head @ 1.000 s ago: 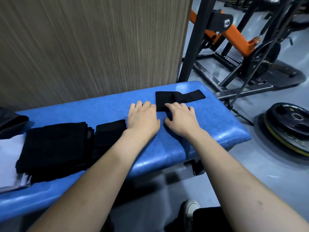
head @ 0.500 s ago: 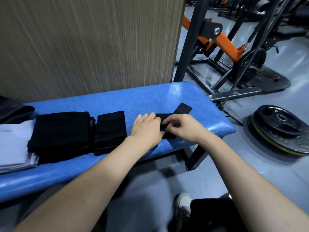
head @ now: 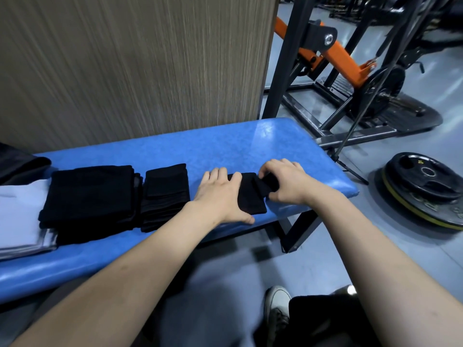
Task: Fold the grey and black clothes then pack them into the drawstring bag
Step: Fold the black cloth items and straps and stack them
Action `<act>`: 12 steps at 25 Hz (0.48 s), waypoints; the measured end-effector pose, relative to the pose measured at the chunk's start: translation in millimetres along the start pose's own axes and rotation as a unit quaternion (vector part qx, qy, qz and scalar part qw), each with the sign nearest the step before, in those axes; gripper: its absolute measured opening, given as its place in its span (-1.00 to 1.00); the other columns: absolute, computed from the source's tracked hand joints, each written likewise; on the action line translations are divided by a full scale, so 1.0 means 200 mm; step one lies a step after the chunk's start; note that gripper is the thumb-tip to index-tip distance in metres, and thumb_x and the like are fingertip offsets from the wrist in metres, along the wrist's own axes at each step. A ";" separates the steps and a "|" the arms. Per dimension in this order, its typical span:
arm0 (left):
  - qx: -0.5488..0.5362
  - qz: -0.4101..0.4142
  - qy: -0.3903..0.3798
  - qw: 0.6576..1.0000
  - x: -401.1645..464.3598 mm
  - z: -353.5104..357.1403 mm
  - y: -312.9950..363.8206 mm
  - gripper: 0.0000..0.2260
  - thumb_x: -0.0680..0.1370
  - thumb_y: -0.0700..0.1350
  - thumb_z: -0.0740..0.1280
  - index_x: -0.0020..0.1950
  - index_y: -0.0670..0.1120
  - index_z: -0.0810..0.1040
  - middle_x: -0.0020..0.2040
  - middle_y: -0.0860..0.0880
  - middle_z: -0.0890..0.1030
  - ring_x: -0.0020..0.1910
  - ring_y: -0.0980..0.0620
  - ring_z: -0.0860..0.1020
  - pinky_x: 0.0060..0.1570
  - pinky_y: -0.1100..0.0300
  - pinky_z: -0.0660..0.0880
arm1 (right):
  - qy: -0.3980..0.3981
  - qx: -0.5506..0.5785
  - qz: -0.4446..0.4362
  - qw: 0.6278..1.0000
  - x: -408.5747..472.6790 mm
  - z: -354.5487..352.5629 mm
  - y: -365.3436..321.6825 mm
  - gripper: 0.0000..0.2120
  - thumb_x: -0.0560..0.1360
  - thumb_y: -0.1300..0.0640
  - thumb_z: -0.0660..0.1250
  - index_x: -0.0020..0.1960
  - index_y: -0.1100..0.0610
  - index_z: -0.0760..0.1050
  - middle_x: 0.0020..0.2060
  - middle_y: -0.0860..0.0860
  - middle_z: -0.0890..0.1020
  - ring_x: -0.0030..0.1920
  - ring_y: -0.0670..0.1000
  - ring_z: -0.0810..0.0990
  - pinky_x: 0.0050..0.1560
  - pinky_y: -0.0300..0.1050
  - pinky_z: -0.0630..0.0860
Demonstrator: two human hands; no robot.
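Gym floor, grey and glossy, stretches behind a blue padded bench (head: 155, 156) set against a wood-grain panel (head: 130, 66), with an orange-and-black weight machine (head: 333, 53) and a stack of weight plates (head: 426, 186) off to the right. On the bench, a person works on a small black garment (head: 250, 196) lying near the bench's right end, close to its front edge. The left hand (head: 220, 194) lies flat on the garment's left side, fingers straight and together, thumb spread along the cloth's near edge, pressing it to the padding. The right hand (head: 288, 182) grips the garment's right end, fingers curled over the top of a bunched fold and thumb underneath. The two hands sit close together with only the dark cloth between them. Just to the left of the left hand rests a folded black piece (head: 165, 194), and touching that, a larger folded black stack (head: 90, 196). The larger stack partly overlaps pale grey folded cloth (head: 20, 216) at the bench's left end. A dark fabric item (head: 20, 166) lies behind the grey cloth at the frame's left edge; what it is cannot be told. A white-toed shoe (head: 278, 304) shows on the floor below.
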State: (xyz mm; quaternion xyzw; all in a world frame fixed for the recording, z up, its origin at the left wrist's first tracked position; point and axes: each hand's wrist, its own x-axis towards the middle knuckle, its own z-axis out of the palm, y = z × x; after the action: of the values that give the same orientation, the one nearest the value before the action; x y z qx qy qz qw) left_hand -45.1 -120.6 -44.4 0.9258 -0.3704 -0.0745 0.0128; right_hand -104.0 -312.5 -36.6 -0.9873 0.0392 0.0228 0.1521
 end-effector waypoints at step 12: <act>-0.149 0.001 0.002 0.989 0.01 -0.07 -0.07 -0.24 0.25 0.14 0.57 0.35 0.08 0.30 0.20 0.01 0.21 0.09 -0.04 0.37 0.11 0.13 0.37 | -0.021 0.075 0.042 0.996 -0.06 -0.04 0.04 -0.54 0.35 -0.29 0.47 0.16 -0.13 0.51 0.04 -0.08 0.43 0.11 -0.02 0.32 0.23 -0.10 0.24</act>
State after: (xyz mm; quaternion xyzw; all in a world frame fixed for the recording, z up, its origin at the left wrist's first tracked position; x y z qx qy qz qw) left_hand -33.0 -112.6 -31.9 0.9132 -0.3562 -0.1272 0.1514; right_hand -116.9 -321.7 -29.7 -0.9699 0.0788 0.0469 0.2257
